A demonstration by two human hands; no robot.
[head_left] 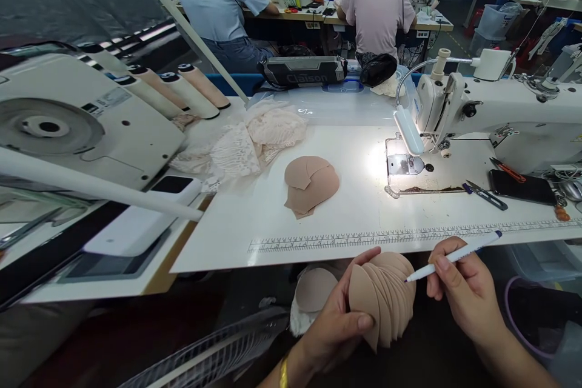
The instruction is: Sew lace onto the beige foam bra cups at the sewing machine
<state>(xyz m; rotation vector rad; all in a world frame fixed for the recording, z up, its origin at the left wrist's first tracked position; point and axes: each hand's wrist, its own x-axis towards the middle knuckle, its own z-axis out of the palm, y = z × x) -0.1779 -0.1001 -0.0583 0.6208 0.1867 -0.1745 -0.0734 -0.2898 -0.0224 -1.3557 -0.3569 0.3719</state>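
I have the left hand (pixel 334 322) gripping a fanned stack of beige, rounded, fabric-like pieces (pixel 386 300) before the near edge of the white bench (pixel 359 194); the right hand (pixel 468 291) pinches a slim white marker pen (pixel 477 245) there.

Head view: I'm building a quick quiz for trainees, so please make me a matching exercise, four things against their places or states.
1. pen
2. fanned pieces
3. phone
4. lace

A. crumpled on the table
B. in the right hand
C. black, lying flat
D. in the left hand

Pairs: 1-B, 2-D, 3-C, 4-A
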